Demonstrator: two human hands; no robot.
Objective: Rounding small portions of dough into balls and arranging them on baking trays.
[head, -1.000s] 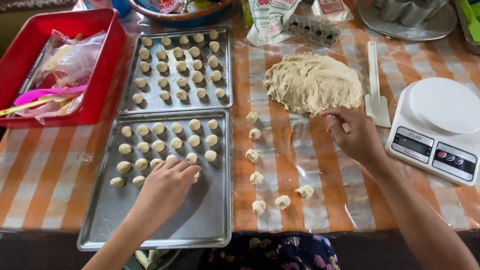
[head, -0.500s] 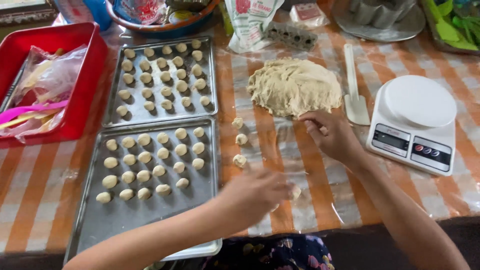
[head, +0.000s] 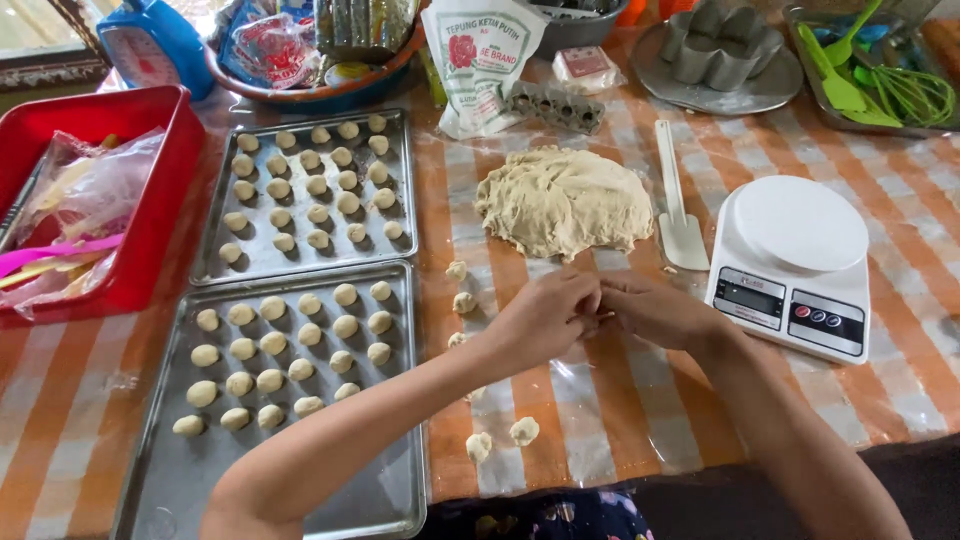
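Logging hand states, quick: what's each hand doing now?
Left hand: curled, fingertips meeting the right's; contents hidden.
Right hand: curled likewise; cannot tell.

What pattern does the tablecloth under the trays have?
Orange and white checked tablecloth, under clear plastic; head view.

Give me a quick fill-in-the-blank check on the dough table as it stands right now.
1. The left hand and right hand meet just below the big ____ mound.
2. The white spatula lies between that mound and the white kitchen ____.
3. The near baking tray holds dough balls on its ____ half only.

Missing words: dough; scale; far
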